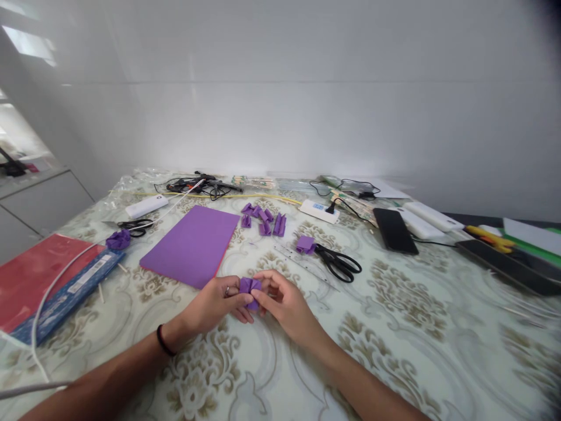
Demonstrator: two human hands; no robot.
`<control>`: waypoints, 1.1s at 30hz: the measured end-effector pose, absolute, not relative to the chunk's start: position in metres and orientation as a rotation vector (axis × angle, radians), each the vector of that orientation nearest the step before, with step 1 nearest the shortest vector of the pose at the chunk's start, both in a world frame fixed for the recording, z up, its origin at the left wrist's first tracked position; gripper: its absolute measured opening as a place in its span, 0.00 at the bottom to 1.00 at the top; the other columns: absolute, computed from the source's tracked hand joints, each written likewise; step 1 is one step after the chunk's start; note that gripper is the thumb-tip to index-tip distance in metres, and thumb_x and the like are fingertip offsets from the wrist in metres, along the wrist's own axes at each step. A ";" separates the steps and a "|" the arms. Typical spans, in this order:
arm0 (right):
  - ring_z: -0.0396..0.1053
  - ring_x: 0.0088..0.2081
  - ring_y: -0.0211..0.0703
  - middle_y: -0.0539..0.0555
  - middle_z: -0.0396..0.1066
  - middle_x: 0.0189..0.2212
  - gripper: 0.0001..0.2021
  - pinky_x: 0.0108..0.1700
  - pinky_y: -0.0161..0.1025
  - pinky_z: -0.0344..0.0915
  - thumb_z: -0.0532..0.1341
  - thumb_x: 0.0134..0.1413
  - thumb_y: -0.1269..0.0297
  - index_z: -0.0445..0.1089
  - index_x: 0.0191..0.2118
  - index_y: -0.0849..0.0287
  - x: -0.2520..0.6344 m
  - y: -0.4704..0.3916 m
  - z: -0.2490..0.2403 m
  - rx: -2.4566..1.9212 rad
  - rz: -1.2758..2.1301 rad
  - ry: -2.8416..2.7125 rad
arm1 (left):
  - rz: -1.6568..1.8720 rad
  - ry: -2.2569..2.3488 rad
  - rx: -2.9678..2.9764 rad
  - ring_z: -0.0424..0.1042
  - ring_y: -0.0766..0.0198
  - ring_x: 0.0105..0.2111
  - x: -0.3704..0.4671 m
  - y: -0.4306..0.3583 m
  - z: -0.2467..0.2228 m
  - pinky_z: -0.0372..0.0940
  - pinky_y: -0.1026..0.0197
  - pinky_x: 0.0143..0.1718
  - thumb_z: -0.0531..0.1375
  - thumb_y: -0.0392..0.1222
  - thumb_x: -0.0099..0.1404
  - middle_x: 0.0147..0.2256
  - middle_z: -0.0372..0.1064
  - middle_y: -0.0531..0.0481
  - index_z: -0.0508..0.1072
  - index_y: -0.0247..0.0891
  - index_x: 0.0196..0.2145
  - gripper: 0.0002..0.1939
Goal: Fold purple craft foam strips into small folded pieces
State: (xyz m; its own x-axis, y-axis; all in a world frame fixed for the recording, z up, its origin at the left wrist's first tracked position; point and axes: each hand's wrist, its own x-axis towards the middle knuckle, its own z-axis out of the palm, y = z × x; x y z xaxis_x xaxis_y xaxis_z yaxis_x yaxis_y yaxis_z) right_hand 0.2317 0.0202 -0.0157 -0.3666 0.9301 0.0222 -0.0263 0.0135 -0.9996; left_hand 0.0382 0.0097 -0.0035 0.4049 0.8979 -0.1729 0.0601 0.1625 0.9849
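Observation:
Between my two hands is a small folded piece of purple paper (250, 285), with creases on its upper face. My left hand (225, 299) pinches its left side, and my right hand (277, 297) grips the right side with thumb and fingers. Part of the paper is hidden behind the fingers. Beyond my hands lies a stack of purple paper sheets (193, 242) with a red edge beneath. Several folded purple pieces (264, 221) rest farther back. To the right, small purple squares (305, 244) lie at the blades of black-handled scissors (338, 262), over a clear ruler (302, 266).
At left are a red paper pack (39, 275), a purple folded flower shape (118, 238) and a second pair of scissors (135, 227). A glue gun with cables (197, 184), a power strip (319, 211) and a black phone (395, 231) lie farther back. A white cable crosses the left side.

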 end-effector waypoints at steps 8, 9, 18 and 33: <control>0.67 0.26 0.39 0.47 0.69 0.23 0.14 0.33 0.38 0.64 0.65 0.60 0.51 0.72 0.35 0.58 0.233 0.020 -0.013 -1.044 1.467 -1.550 | 0.724 1.070 1.307 0.82 0.55 0.29 0.037 0.010 -0.002 0.75 0.57 0.32 0.69 0.58 0.60 0.31 0.80 0.42 0.74 0.32 0.34 0.23; 0.67 0.26 0.39 0.46 0.69 0.22 0.14 0.33 0.38 0.63 0.64 0.60 0.52 0.72 0.34 0.58 0.234 0.020 -0.013 -1.049 1.446 -1.570 | 0.717 1.081 1.313 0.82 0.55 0.29 0.037 0.010 -0.002 0.75 0.57 0.31 0.69 0.58 0.60 0.30 0.79 0.43 0.74 0.33 0.33 0.23; 0.65 0.26 0.40 0.46 0.66 0.22 0.13 0.32 0.37 0.61 0.62 0.62 0.54 0.68 0.31 0.57 0.233 0.018 -0.009 -1.057 1.369 -1.611 | 0.720 1.064 1.430 0.81 0.58 0.28 0.038 0.009 -0.002 0.74 0.59 0.32 0.64 0.59 0.65 0.27 0.78 0.46 0.73 0.34 0.33 0.22; 0.59 0.28 0.40 0.46 0.60 0.23 0.16 0.32 0.37 0.57 0.59 0.66 0.55 0.62 0.28 0.56 0.235 0.013 -0.009 -1.037 1.119 -1.881 | 0.702 1.031 1.470 0.76 0.62 0.24 0.037 0.006 0.003 0.68 0.64 0.28 0.64 0.54 0.66 0.22 0.73 0.50 0.69 0.36 0.27 0.19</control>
State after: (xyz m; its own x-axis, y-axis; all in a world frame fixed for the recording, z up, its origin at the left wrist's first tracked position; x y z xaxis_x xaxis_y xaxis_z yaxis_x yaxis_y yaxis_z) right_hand 0.2346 0.0132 -0.0089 -0.4305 0.8873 0.1654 0.2783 0.3048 -0.9108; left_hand 0.0369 0.0064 0.0029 0.4354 0.8913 -0.1268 0.2091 0.0369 0.9772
